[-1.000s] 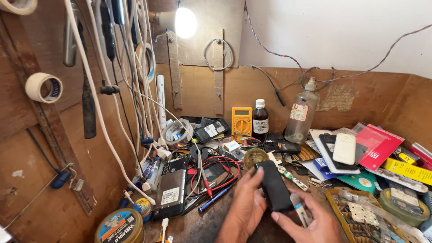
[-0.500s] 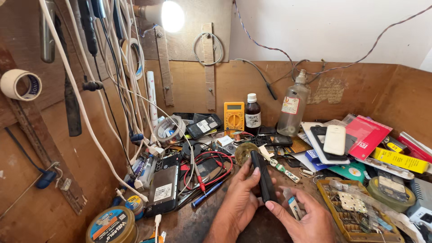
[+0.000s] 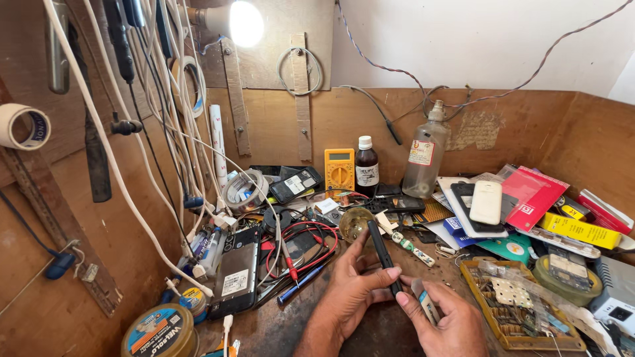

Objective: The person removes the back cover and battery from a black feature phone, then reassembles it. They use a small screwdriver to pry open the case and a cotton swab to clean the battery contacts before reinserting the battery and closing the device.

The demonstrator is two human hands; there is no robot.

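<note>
Phone (image 3: 382, 254), dark and slim, sits edge-on just below the middle of the frame, and you have it pinched between both hands. Starting at the far left, a roll of tape (image 3: 24, 125) hangs on the wooden wall, with white cables (image 3: 119, 165) trailing down toward a round tin (image 3: 161, 334) in the lower left corner. Next comes another handset (image 3: 236, 277) lying flat on the table (image 3: 278, 330) among red test leads (image 3: 311, 244). Your left hand (image 3: 354, 291) is clenched around the lower part of the phone, thumb pressing on its edge. Your right hand (image 3: 446, 320) grips the same edge with a fingertip while also holding a small pen-like tool (image 3: 426, 305). Behind, a yellow multimeter (image 3: 338, 170), a dark bottle (image 3: 366, 168) and a clear bottle (image 3: 423, 155) stand against the back board. Judging by the grip, you are examining the side seam; any next move calls for a steady hold and a careful tool tip along that edge
</note>
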